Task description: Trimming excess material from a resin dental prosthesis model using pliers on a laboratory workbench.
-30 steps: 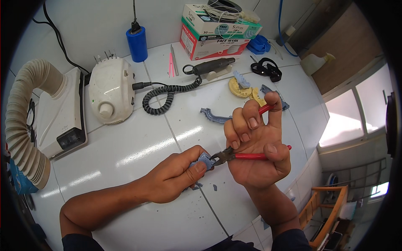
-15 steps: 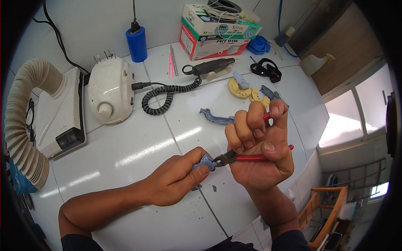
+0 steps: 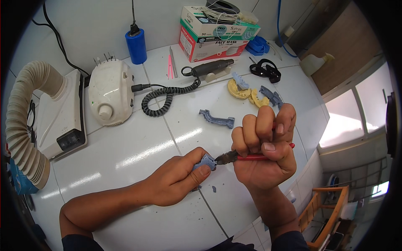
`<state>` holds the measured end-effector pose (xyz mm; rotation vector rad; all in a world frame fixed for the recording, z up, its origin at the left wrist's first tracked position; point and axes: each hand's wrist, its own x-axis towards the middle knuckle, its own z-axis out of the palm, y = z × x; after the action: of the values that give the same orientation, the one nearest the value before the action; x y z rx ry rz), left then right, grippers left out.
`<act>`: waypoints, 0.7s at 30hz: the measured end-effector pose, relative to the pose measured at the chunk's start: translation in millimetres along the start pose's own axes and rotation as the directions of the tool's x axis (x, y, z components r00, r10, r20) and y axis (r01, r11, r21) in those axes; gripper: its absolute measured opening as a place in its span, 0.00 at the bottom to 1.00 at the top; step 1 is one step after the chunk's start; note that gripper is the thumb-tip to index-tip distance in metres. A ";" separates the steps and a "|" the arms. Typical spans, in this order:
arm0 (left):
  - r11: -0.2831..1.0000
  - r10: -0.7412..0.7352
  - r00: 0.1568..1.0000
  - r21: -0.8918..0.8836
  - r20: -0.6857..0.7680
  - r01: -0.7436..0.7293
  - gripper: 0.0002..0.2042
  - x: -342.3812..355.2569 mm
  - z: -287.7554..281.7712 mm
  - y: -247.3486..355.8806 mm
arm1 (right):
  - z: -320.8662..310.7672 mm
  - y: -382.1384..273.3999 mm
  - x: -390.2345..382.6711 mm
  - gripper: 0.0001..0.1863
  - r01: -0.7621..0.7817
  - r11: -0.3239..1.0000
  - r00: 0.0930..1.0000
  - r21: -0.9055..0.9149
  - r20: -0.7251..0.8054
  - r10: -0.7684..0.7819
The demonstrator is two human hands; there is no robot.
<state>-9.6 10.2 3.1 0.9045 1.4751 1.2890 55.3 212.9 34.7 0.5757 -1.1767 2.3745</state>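
From my remote seat I see the left hand [image 3: 178, 180] pinching the small blue piece [image 3: 205, 162] between thumb and bent index finger, I suppose so that its end is steady and free beyond the fingertips, with the left forearm [image 3: 111, 194] lying slantwise behind. Just right of these fingertips, the dark jaws of the pliers [image 3: 226, 157] seem to touch the piece's edge; the right hand [image 3: 266, 152], palm toward me, curls its fingers around the red handles [image 3: 252, 157], probably for strong squeezing, above an upright forearm.
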 end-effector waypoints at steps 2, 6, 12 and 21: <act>1.000 0.001 1.000 -0.003 -0.014 -0.001 0.16 0.4 1.0 -0.4 | 4.1 1.6 1.0 0.22 -0.003 1.000 0.999 -0.002 -0.051 0.003; 0.995 0.027 0.999 0.094 -0.047 -0.022 0.15 0.7 2.8 0.1 | 12.9 2.5 1.3 0.32 -0.039 0.999 0.983 0.024 -0.177 0.042; 0.987 0.012 0.996 0.158 -0.090 0.002 0.14 1.6 4.9 2.6 | 10.5 5.6 -4.4 0.30 -0.016 0.999 0.948 0.044 -0.317 0.029; 0.913 0.014 0.980 0.402 -0.196 0.067 0.16 7.1 16.9 8.8 | 5.8 2.9 -6.2 0.22 -0.067 0.969 0.734 0.237 -0.647 0.209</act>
<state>4.2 23.3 10.5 1.0407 1.9534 1.0898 59.9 205.4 32.7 -0.3355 -0.6674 2.4971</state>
